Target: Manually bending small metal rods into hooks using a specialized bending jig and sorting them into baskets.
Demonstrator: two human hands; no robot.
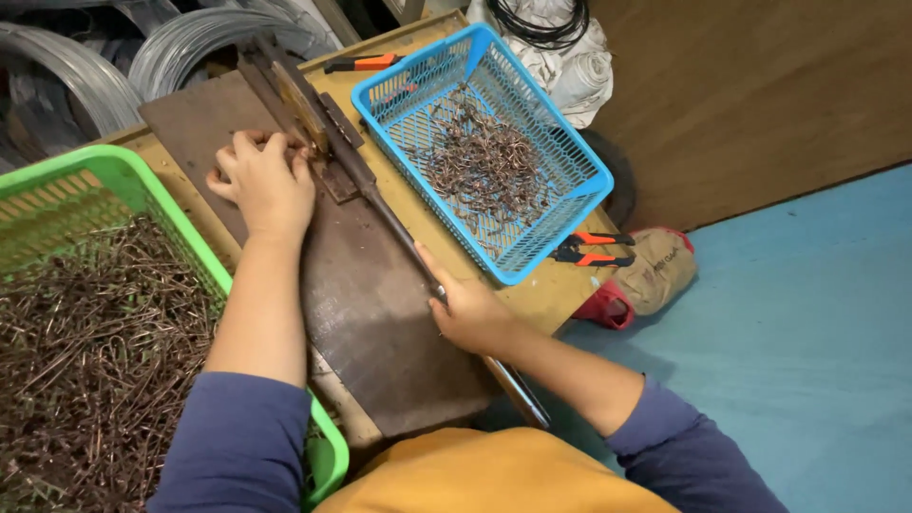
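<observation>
My left hand (pixel 261 180) rests on a dark metal plate (pixel 370 332), fingers curled against the jaw of a long lever tool (pixel 313 119) fixed to the bench. Whether it pinches a wire piece there is hidden by the fingers. My right hand (pixel 465 309) is closed around the tool's long handle (pixel 399 233), which runs down toward me. A green basket (pixel 142 185) at my left holds a heap of bent brown wire pieces (pixel 85 351). A blue basket (pixel 579 157) to the right of the tool holds more wire pieces (pixel 480 161).
Orange-handled pliers (pixel 594 250) lie by the blue basket's near corner; another orange-handled tool (pixel 361 63) lies at the bench's far edge. Coils of grey wire (pixel 180 43) stand behind. A work glove (pixel 651 275) lies on the blue floor (pixel 807 361).
</observation>
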